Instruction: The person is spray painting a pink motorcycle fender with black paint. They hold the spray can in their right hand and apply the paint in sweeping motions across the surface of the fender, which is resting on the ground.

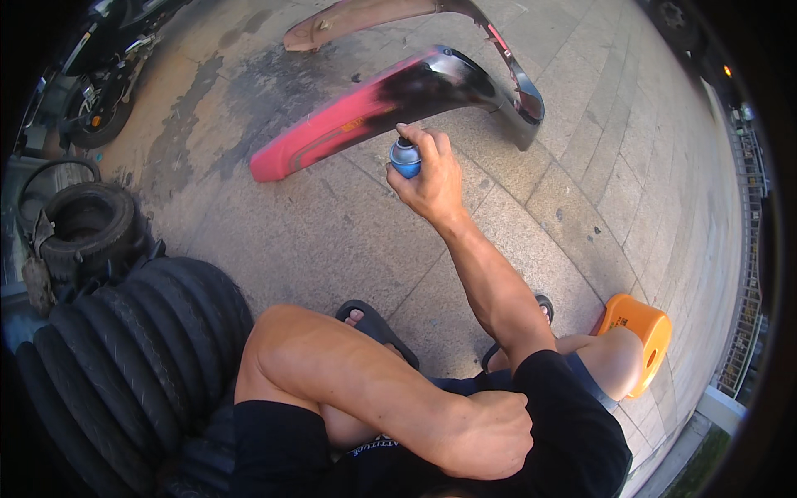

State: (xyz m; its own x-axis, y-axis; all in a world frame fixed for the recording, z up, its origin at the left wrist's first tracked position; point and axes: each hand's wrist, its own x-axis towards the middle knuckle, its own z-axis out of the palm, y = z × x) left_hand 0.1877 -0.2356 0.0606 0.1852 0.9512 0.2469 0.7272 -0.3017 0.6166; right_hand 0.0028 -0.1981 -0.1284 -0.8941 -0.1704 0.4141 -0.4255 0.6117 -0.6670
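My right hand [433, 176] is stretched forward, closed around a spray can [405, 156] with a blue shoulder, its index finger on the nozzle. Just beyond the can lies a long curved body panel [332, 123]. Its left part is pinkish red; the middle and right are covered in black, with a patchy edge between. A second curved panel [365, 20] lies behind, faded pink with a dark right end. My left arm is folded across my body. The left hand [488, 435] is a fist against my right upper arm, with nothing showing in it.
Stacked black tyres [149, 332] stand close on my left, with another tyre [87, 224] beyond them. A motorcycle [100, 108] is parked at the far left. An orange plastic stool [652, 328] stands by my right knee. Dark stains [286, 91] mark the paving around the panels.
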